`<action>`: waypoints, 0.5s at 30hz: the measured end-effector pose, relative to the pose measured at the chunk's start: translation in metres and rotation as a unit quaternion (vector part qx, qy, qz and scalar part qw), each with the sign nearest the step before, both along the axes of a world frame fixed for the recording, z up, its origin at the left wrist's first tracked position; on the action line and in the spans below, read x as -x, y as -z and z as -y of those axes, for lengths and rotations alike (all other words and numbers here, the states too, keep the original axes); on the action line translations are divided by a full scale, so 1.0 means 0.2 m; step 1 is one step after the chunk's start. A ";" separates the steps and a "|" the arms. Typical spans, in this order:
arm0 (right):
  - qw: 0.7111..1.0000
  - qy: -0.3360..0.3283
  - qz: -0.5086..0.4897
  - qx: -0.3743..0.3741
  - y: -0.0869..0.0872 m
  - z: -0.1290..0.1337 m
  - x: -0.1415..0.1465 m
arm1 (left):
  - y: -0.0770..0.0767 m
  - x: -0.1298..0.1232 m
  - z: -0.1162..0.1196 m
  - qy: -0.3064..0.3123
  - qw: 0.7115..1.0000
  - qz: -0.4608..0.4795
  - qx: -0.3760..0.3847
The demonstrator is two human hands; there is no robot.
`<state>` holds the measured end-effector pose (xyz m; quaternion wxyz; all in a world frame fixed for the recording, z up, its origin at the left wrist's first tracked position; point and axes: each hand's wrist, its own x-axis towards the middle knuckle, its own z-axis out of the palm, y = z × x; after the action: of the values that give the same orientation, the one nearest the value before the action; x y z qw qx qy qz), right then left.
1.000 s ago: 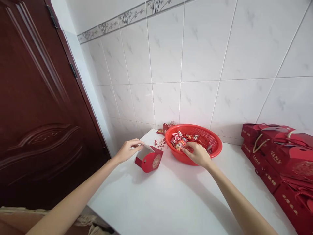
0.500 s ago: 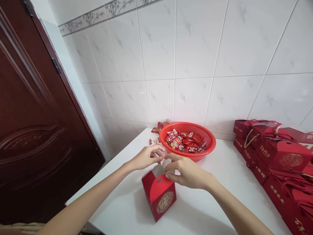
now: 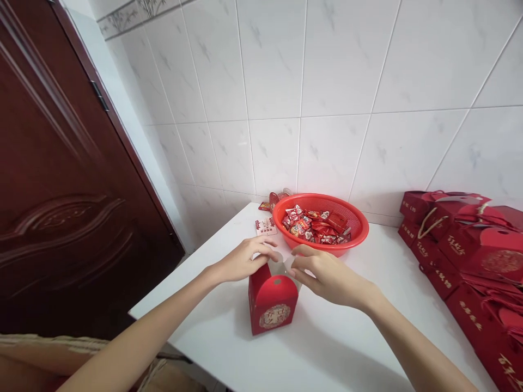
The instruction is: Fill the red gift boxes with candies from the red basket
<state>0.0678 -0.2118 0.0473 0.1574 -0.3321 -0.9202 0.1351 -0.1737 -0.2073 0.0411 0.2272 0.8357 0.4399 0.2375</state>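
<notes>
A small red paper gift box (image 3: 274,304) stands upright on the white table, its top unfastened. The rounded front flap has a hole, and a pale gold round emblem decorates the front. At the left upper edge of the box, my left hand (image 3: 245,258) rests with its fingers loosely stretched and apart. My right hand (image 3: 330,272) has its bent fingers at the box's right flap, seemingly pinching it; the fingertips partly cover the pale inside. Just behind both hands is a red plastic basket (image 3: 359,235) holding wrapped sweets (image 3: 302,228).
Red gift boxes (image 3: 461,250) with cords and gold lettering are stacked along the table's right side. A printed card (image 3: 265,226) and a few small packets (image 3: 274,201) lie left of the basket. White tiled wall (image 3: 269,147) backs the table (image 3: 196,283); a dark red door (image 3: 69,218) is at left.
The gift box has turned so its front faces me more squarely, and it has shifted towards the basket. My right thumb has left the front flap; the left hand now overlaps the box's left edge.
</notes>
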 end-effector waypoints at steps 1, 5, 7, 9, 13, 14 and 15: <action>1.000 0.009 0.019 -0.003 0.00 0.01 0.00 | 0.01 0.00 0.00 -0.020 1.000 -0.004 0.001; 0.995 0.043 0.086 -0.029 -0.01 0.03 0.03 | 0.03 -0.03 0.00 -0.101 0.994 0.002 0.031; 0.993 0.052 0.103 -0.040 0.00 0.04 0.04 | 0.04 -0.03 0.00 -0.136 0.989 0.011 0.063; 0.991 0.057 0.110 -0.044 0.00 0.05 0.04 | 0.03 -0.04 0.00 -0.161 0.982 0.019 0.100; 0.990 0.075 0.112 -0.044 -0.01 0.05 0.04 | 0.02 -0.03 0.00 -0.142 0.972 0.061 0.180; 0.989 0.083 0.113 -0.040 -0.01 0.05 0.04 | 0.02 -0.03 -0.01 -0.134 0.967 0.082 0.200; 0.989 0.092 0.114 -0.035 -0.02 0.05 0.04 | 0.02 -0.04 -0.01 -0.126 0.962 0.107 0.219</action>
<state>0.0608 -0.2225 0.0509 0.0749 -0.4229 -0.9018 0.0489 -0.1666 -0.2056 0.0368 0.4184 0.6732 0.5559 0.2503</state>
